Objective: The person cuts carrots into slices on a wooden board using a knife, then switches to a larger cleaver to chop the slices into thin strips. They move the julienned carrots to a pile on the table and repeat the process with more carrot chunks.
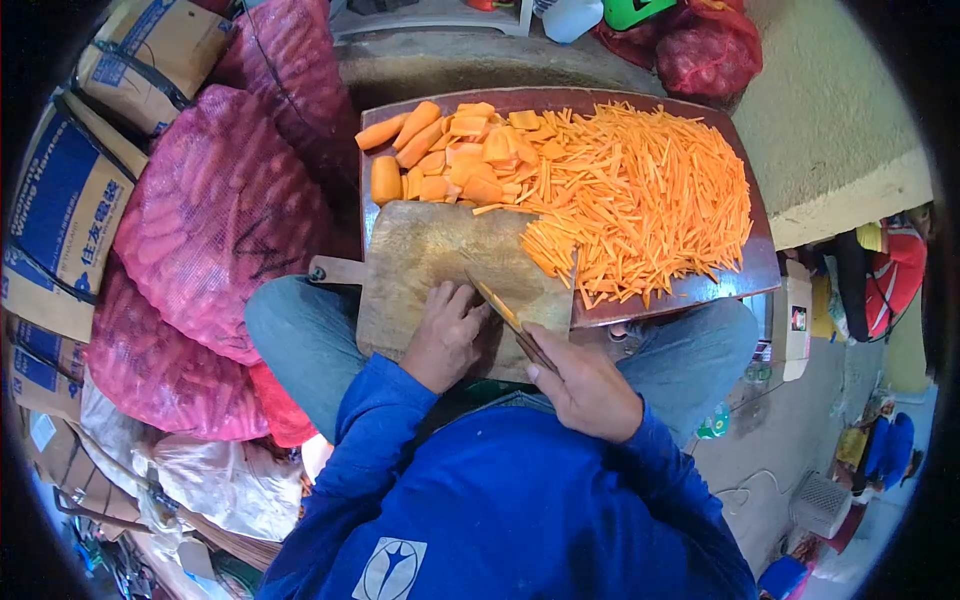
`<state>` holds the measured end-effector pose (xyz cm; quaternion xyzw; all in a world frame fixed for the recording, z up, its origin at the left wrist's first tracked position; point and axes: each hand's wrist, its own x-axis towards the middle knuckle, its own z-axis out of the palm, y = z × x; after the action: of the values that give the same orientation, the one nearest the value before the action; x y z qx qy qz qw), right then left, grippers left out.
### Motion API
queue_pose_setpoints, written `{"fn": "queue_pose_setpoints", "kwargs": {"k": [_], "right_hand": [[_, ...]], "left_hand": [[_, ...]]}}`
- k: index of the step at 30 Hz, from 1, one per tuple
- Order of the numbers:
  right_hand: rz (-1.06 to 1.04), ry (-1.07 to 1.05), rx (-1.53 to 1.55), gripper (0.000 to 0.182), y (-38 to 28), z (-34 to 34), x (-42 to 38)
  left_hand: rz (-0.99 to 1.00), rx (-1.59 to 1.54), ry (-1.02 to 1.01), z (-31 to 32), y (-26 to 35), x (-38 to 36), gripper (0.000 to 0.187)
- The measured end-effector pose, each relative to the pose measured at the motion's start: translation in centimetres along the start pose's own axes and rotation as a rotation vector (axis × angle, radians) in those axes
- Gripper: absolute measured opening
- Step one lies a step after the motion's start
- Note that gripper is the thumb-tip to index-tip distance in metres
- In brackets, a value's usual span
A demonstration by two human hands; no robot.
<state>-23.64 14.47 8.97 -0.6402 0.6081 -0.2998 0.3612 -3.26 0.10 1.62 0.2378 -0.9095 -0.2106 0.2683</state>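
My right hand [585, 385] grips the handle of a knife [500, 308], whose blade points up and to the left over the wooden cutting board [420, 245]. Orange bits cling to the blade. Beside the blade, my left hand [447, 330] rests on the board with its fingers curled; whatever is under the fingertips is hidden. At the board's right edge lies a small heap of cut carrot strips [550, 247]. Behind it, a dark red table [765, 255] bears a large pile of carrot strips [660, 190], with carrot chunks [470, 165] and peeled carrots [400, 130] at its left.
Pink mesh sacks [215, 210] full of produce stand at the left, next to strapped cardboard boxes [65, 220]. A red net bag [710, 55] lies behind the table. At the right are a concrete ledge [850, 200] and a grey basket [820, 503] on the floor.
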Motion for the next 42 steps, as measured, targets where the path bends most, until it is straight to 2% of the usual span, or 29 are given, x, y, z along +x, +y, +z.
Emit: {"fn": "queue_pose_setpoints", "kwargs": {"k": [3,6,8,12,14,18,20,23,27,29,33,35,39,42], "right_hand": [[0.002,-0.004,-0.036,0.051,-0.7,-0.1,0.0],[0.116,-0.092,-0.131,0.049,-0.6,0.7,1.0],[0.018,-0.045,-0.13,0.047,-0.4,1.0,2.7],[-0.04,-0.051,-0.117,0.046,-0.9,0.2,3.1],[0.086,-0.113,-0.079,0.046,-1.5,-0.2,1.6],[0.173,-0.127,-0.148,0.044,-1.8,0.7,2.1],[0.046,-0.078,-0.114,0.043,-0.8,1.1,3.3],[-0.032,-0.026,-0.096,0.042,-0.5,0.9,3.2],[0.056,-0.117,-0.082,0.043,-1.7,0.1,1.7],[0.081,-0.051,-0.145,0.042,-1.1,1.5,2.1],[-0.026,-0.002,-0.159,0.043,-0.9,1.4,4.2],[0.075,-0.071,-0.097,0.043,-1.8,0.4,3.0],[0.089,-0.079,-0.121,0.044,-1.2,1.4,2.2],[-0.017,0.003,-0.117,0.043,-0.7,2.1,4.0]], "left_hand": [[0.02,0.028,-0.038,-0.4,-0.1,-0.1,0.031],[0.02,0.067,-0.064,-0.6,0.2,-0.2,0.032],[0.018,0.079,-0.06,-0.4,0.4,-0.3,0.032],[0.009,0.035,-0.058,-0.4,0.0,-0.5,0.035],[-0.005,0.009,-0.057,-0.6,-0.1,-0.8,0.036],[-0.001,-0.003,-0.077,-0.8,-0.2,-0.6,0.036],[-0.013,-0.017,-0.08,-0.7,0.0,-0.7,0.036],[0.029,0.067,-0.047,-0.7,-0.3,-0.7,0.037],[0.016,0.026,-0.089,-1.1,0.1,-1.1,0.038],[0.029,0.048,-0.09,-1.3,0.2,-1.0,0.038],[0.02,0.068,-0.091,-1.4,0.0,-1.2,0.037],[0.003,0.064,-0.073,-1.6,-0.5,-1.3,0.037],[-0.033,0.03,-0.164,-1.2,-0.5,-1.6,0.043],[-0.005,0.029,-0.143,-0.8,-0.7,-1.4,0.043]]}}
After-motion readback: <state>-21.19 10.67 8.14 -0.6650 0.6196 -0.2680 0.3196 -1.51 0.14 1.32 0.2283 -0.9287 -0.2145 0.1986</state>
